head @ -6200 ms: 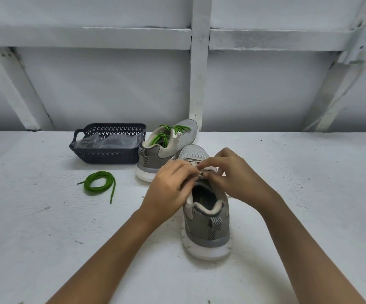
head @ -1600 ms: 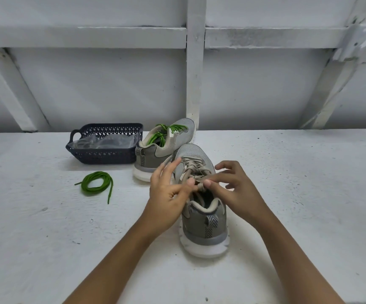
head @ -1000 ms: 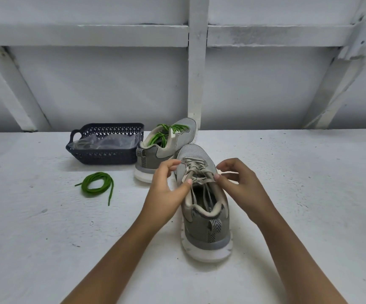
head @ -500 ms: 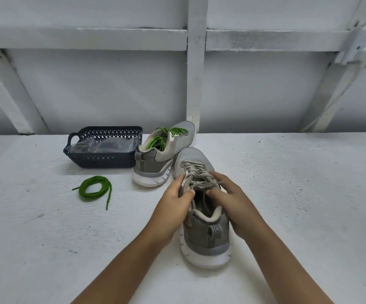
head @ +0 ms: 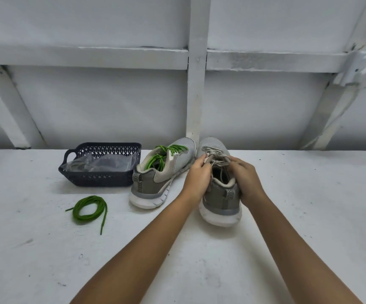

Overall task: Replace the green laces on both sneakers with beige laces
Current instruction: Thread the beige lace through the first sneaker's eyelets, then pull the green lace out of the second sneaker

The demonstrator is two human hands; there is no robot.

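Note:
Two grey sneakers stand side by side at the back of the white table. The right sneaker (head: 220, 200) carries beige laces (head: 216, 157). My left hand (head: 197, 178) grips its left side at the collar and my right hand (head: 246, 178) grips its right side, fingers curled near the lace ends. The left sneaker (head: 160, 181) has loosened green laces (head: 162, 156) threaded in it. A loose green lace (head: 88, 210) lies coiled on the table to the left.
A dark woven plastic basket (head: 96, 177) holding clear plastic bags stands left of the sneakers. A white wall with a vertical post (head: 196, 84) rises right behind them. The white table (head: 309, 216) spreads to the right and in front.
Both hands have carried the beige-laced sneaker away from me and set it beside the green-laced one. Earlier the fingers were working the beige laces; now they hold the shoe's sides.

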